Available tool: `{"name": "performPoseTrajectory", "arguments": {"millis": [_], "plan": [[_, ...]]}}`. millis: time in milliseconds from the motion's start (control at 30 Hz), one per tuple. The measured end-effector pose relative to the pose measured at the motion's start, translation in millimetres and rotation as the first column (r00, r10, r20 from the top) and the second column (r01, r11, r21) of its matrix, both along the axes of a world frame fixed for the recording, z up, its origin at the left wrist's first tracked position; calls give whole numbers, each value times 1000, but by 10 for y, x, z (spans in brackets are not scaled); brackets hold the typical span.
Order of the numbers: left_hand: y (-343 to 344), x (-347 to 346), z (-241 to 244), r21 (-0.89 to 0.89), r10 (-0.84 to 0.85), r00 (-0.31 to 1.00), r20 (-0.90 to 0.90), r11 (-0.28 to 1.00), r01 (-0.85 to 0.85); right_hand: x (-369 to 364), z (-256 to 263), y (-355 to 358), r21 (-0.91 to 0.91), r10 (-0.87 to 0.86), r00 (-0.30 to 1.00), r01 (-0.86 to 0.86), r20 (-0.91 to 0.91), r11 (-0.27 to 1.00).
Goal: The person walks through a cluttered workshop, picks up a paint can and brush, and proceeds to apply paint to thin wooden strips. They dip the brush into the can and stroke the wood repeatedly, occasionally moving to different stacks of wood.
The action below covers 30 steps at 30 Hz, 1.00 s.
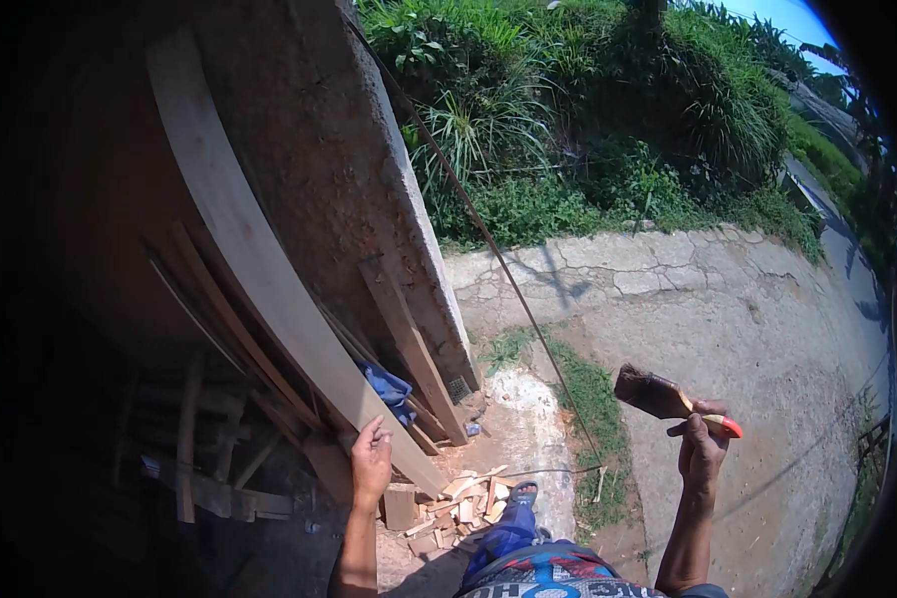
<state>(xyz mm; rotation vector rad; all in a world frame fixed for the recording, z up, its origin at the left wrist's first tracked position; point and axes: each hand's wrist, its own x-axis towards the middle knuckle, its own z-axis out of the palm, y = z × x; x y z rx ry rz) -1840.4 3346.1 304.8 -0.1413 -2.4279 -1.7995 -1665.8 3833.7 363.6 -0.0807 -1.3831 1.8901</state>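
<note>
A paintbrush point(661, 396) with dark bristles and a yellow and red handle is held in my right hand point(701, 441), its bristle end pointing up and to the left. My left hand point(372, 454) is at the lower part of a long pale wooden board point(261, 261); its fingers are partly bent over the board's face, and whether they touch it I cannot tell. The board leans against the rough wall point(329, 149), its lower end near a pile of wood offcuts point(467, 508).
Darker planks point(228, 310) lean left of the board, and a shorter timber point(411, 347) leans right of it. Blue cloth point(389, 390) lies behind. A thin dark cable point(493, 247) slants down across the view. Beyond are cracked concrete paving point(717, 336) and a grassy bank point(605, 112).
</note>
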Motion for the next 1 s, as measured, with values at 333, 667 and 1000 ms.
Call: {"name": "performPoseTrajectory", "arguments": {"millis": [333, 667, 1000], "plan": [[-528, 2811, -2310, -22, 159, 603, 781, 973, -229, 108, -258, -813, -217, 264, 957, -235, 116, 947], [-1257, 4771, -3091, -73, 393, 166, 904, 526, -847, 229, -680, -2678, -527, 683, 628, -462, 373, 713], [-2273, 6895, -3541, 257, 192, 249, 949, -16, -966, 644, -1296, -5507, -680, 897, 124, -610, 424, 406]]}}
